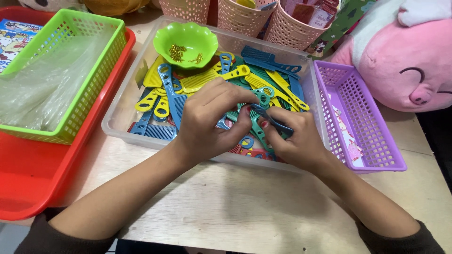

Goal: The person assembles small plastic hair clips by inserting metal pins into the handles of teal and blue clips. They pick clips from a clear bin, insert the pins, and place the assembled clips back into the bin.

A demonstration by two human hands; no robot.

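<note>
A clear plastic bin (120,110) on the wooden table holds several plastic combs (188,84) in yellow, blue, teal and red. My left hand (212,120) and my right hand (294,138) meet over the bin's front half. Both pinch a blue comb (275,123) with a teal comb (260,98) right by the fingertips. A green scalloped bowl (188,40) with small gold bits in it rests at the bin's back left.
A green mesh basket (82,94) lined with clear plastic sits in a red tray (28,183) at the left. A purple mesh basket (362,122) stands to the right of the bin, beside a pink plush toy (405,61). Pink mesh cups (245,16) line the back.
</note>
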